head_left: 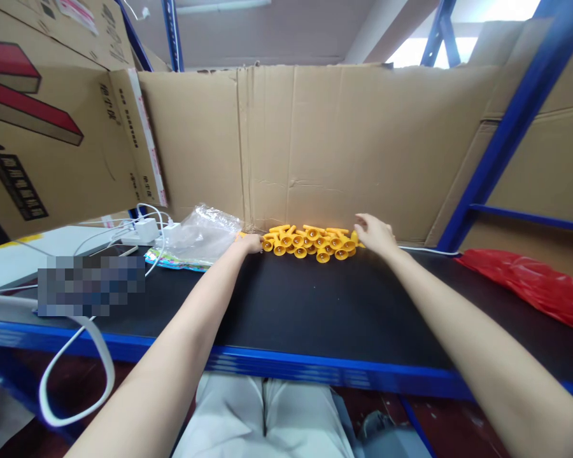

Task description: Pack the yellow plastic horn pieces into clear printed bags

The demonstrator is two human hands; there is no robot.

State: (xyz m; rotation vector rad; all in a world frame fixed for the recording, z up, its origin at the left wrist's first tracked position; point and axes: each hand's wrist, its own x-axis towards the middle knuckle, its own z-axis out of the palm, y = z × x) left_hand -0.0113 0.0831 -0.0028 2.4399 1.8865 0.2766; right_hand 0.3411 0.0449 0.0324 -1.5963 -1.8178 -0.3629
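Both hands, left [251,243] and right [375,233], seemingly open, flank the yellow pegs [310,242], a left-to-right heap.

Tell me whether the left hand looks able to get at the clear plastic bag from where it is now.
Probably yes. The left hand rests at the left end of the yellow parts, and the clear plastic bag lies right beside it on the black shelf top, with nothing between them.
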